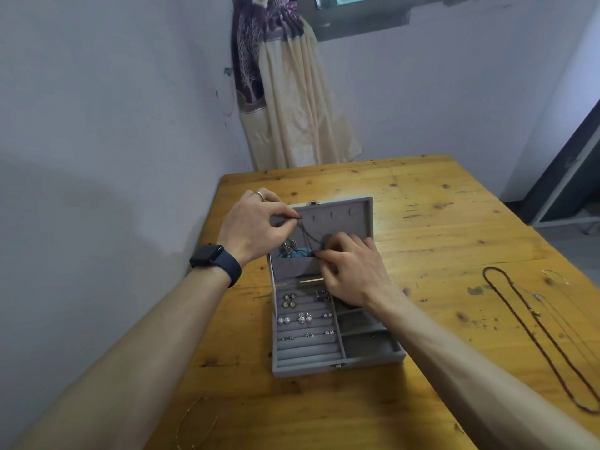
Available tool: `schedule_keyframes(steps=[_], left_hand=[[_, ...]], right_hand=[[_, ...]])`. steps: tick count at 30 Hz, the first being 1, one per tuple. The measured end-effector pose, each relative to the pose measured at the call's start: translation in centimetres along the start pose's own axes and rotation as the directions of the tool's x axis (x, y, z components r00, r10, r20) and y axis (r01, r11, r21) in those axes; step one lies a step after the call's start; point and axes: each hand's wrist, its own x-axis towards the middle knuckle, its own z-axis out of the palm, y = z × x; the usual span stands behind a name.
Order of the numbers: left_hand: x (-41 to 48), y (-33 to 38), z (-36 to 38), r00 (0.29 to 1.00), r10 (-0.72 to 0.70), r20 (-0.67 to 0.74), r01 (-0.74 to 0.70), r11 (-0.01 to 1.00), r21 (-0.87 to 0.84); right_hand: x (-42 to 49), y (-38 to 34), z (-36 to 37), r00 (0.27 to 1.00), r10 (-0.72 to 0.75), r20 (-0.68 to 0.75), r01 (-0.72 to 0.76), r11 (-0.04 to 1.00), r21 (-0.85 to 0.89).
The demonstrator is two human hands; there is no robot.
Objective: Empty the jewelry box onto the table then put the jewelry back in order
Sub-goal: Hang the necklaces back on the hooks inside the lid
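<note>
my knotty, scuffed pine table sits in a corner of pale walls, with a cream and purple curtain behind it. on it the grey velvet jewelry box lies open, earrings in its ribbed rows. my right hand hides part of the compartments and pinches the dark chain low at the lid's pocket. my left hand pinches its top end. a brown beaded necklace lies to the right, cut off by the edge.

Ahead of you hung a cream and purple curtain, window frame beside its top, pale wall to your left, dark doorway to your right.
</note>
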Motion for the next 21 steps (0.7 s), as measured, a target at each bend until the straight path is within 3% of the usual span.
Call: schedule_keyframes(steps=[6, 10, 14, 21], left_hand=[[-0.2, 0.5, 0.1, 1.0, 0.001, -0.017, 0.0, 0.999, 0.046], [-0.7, 0.7, 0.4, 0.999, 0.016, -0.051, -0.01, 0.993, 0.118], [-0.8, 0.6, 0.8, 0.997, 0.029, -0.07, -0.017, 0.987, 0.162], [-0.4, 0.7, 0.5, 0.997, -0.05, 0.052, 0.044, 0.993, 0.113]], right_hand=[[0.9, -0.6, -0.3, 0.985, 0.175, 0.004, -0.174, 0.976, 0.132], [0.6, -1.1, -0.8, 0.99, 0.137, 0.021, -0.138, 0.99, 0.042], [0.0, -1.3, -0.6, 0.986, 0.098, 0.137, -0.091, 0.994, -0.055], [0.0, -0.6, 0.2, 0.989, 0.098, -0.107, -0.101, 0.995, -0.019]])
